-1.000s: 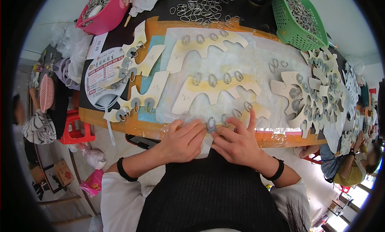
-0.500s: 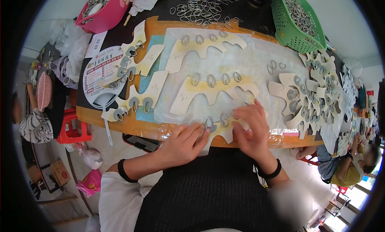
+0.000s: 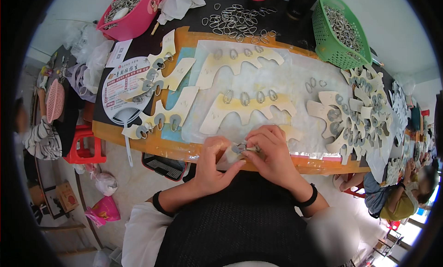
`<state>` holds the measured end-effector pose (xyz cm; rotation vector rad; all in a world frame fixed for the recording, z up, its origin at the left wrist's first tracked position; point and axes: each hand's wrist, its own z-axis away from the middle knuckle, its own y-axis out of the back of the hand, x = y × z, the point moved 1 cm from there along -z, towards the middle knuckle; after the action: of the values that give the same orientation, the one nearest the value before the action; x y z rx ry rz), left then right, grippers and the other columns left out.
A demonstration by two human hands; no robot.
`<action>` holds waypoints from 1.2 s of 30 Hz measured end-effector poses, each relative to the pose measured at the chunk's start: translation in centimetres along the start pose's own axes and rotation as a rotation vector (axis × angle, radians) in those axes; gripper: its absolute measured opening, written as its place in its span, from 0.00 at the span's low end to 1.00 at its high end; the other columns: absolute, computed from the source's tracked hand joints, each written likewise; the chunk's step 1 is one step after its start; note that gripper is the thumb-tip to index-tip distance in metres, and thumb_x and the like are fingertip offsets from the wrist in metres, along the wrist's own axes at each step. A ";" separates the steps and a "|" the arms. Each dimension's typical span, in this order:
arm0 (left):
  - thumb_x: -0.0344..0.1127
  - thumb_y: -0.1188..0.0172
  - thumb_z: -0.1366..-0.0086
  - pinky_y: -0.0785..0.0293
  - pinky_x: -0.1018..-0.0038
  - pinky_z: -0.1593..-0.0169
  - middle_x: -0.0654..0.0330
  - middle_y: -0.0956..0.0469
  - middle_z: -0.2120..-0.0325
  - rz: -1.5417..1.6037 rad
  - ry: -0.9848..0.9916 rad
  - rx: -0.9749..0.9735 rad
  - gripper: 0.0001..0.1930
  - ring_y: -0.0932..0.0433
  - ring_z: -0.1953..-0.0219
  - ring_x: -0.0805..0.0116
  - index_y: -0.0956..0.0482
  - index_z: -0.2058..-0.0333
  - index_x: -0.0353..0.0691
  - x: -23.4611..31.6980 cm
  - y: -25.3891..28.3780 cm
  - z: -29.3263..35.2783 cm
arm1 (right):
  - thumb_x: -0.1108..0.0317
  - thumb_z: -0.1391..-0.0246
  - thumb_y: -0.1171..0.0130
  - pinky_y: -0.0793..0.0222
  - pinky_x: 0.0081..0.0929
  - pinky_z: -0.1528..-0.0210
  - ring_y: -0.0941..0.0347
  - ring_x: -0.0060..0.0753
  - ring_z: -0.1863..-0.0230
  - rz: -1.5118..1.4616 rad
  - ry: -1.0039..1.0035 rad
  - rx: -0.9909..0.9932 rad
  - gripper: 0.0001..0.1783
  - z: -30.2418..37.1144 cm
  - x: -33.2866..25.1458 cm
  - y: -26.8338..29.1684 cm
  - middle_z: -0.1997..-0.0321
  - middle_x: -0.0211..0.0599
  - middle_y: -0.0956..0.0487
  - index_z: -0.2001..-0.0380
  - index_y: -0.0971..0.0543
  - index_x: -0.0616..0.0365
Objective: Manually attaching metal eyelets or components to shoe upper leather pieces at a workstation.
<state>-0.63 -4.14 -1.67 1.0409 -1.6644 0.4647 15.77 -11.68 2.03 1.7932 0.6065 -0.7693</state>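
Observation:
At the table's near edge, a cream scalloped piece [image 3: 233,154] with a grey tab and metal rings is between my hands. My left hand [image 3: 213,167] has its fingers and thumb closed on the piece's left end. My right hand [image 3: 272,156] pinches the piece near a metal ring [image 3: 242,147]; its fingers partly hide the piece. Just beyond, a cream scalloped strip [image 3: 219,117] lies flat with several oval metal rings [image 3: 245,99] along its yellowish edge. A similar ringed strip [image 3: 217,66] lies farther back.
Loose metal rings [image 3: 233,22] are spread at the back, between a pink basket [image 3: 134,22] and a green basket [image 3: 337,40]. Cream pieces with grey tabs [image 3: 357,114] pile up on the right. More pieces [image 3: 180,107] overlap a white hand fan [image 3: 117,89] on the left.
My hands have come closer together. The near piece, which lay on the table edge, is now lifted and tilted between them. A pink rim has come into view at the back.

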 end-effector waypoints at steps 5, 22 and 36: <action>0.24 0.42 0.38 0.33 0.77 0.68 0.61 0.28 0.70 0.203 0.249 -0.215 0.04 0.27 0.67 0.72 0.27 0.65 0.33 1.3 0.7 -3.7 | 0.73 0.59 0.32 0.41 0.35 0.49 0.30 0.39 0.56 -0.090 -0.040 0.048 0.14 0.2 -0.7 1.4 0.64 0.30 0.24 0.68 0.26 0.52; 0.40 0.46 0.31 0.37 0.79 0.71 0.64 0.26 0.78 0.618 0.343 -0.559 0.17 0.34 0.74 0.81 0.24 0.72 0.29 0.5 0.1 -4.0 | 0.75 0.48 0.35 0.37 0.29 0.52 0.31 0.27 0.58 -1.028 -0.182 -0.292 0.02 0.4 1.0 2.4 0.67 0.31 0.21 0.72 0.19 0.62; 0.29 0.38 0.38 0.36 0.81 0.70 0.68 0.24 0.76 0.432 0.317 -0.718 0.06 0.32 0.72 0.86 0.20 0.68 0.31 0.8 1.1 -5.7 | 0.72 0.45 0.37 0.37 0.25 0.55 0.30 0.28 0.59 -0.936 -0.188 -0.193 0.05 0.8 1.6 2.2 0.66 0.35 0.22 0.71 0.20 0.63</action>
<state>1.68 0.38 1.29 0.0734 -1.5741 0.2490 18.26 -13.11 1.99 1.1842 1.3677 -1.4174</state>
